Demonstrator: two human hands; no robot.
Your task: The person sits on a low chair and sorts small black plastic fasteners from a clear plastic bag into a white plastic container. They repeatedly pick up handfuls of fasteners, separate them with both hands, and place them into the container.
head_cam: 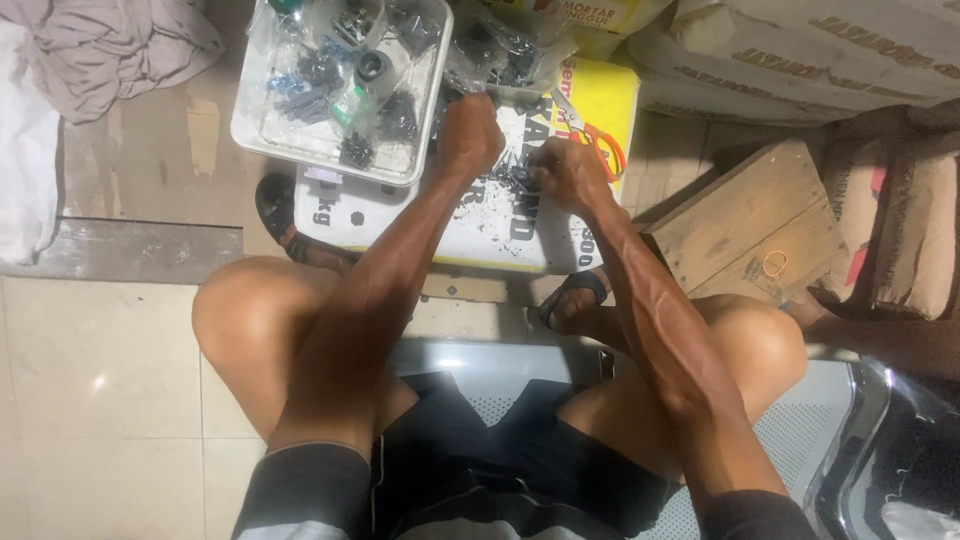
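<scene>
Tray (pixel 262 128) (holding perhaps clips (pixel 318 82)) left of sack (pixel 500 225).

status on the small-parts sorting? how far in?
Done: a clear tray already holds many small bags of dark parts. In hand: both the left hand and right hand work at a loose pile of dark parts on the white sack. Left: that pile, unbagged.

A heap of small dark screws (pixel 500 195) lies scattered on the white sack (pixel 400 215), near its middle toward the far edge, some tucked under two closed fists.
</scene>
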